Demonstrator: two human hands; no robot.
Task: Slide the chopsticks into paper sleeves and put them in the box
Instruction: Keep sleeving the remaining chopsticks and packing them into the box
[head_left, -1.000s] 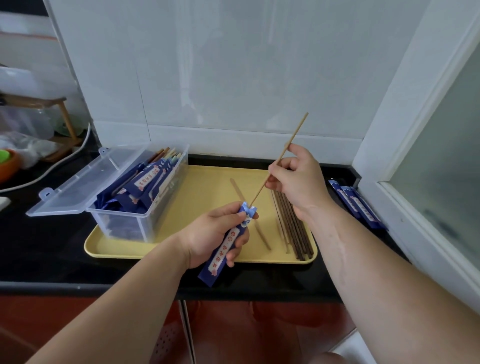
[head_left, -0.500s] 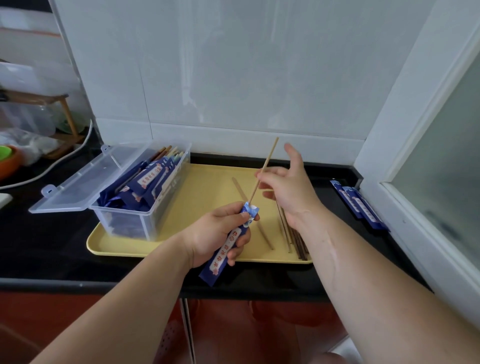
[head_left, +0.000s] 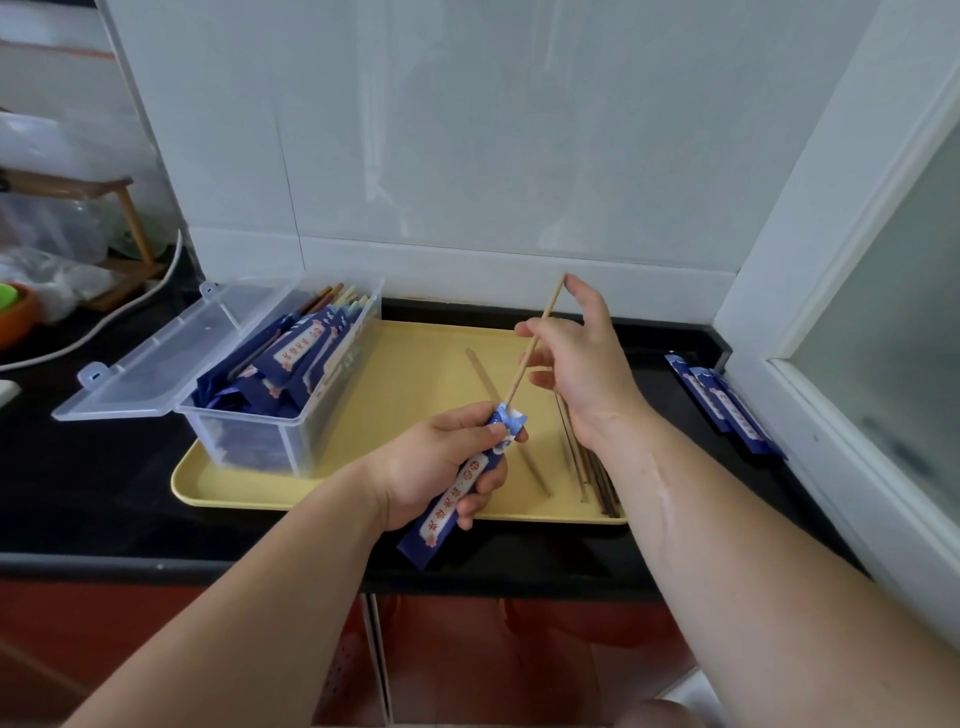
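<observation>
Head view. The left hand (head_left: 434, 462), at centre frame, has its fingers (head_left: 480, 488) clamped around a blue paper sleeve (head_left: 457, 491). The sleeve's long axis runs diagonally, open mouth toward the upper right, closed end toward the lower left over the front edge of the black tabletop (head_left: 78, 467). The right hand (head_left: 582, 364), just above and right of the left hand, pinches a light wooden chopstick (head_left: 535, 345) between thumb and fingers. The chopstick's long axis follows nearly the same diagonal: lower tip at the sleeve mouth, upper end pointing to the upper right toward the white wall tiles.

Below both hands lies a yellow tray (head_left: 415, 353). One single light chopstick (head_left: 485, 379) lies on the tray behind the hands; a row of loose dark chopsticks (head_left: 592, 467) lies at the tray's right side, partly hidden by the right wrist. A clear plastic box (head_left: 291, 415) with its lid (head_left: 171, 358) hinged open stands on the tray's left end, filled with sleeved chopsticks (head_left: 301, 353). Spare blue sleeves (head_left: 722, 405) lie on the tabletop at the right, near the window frame.
</observation>
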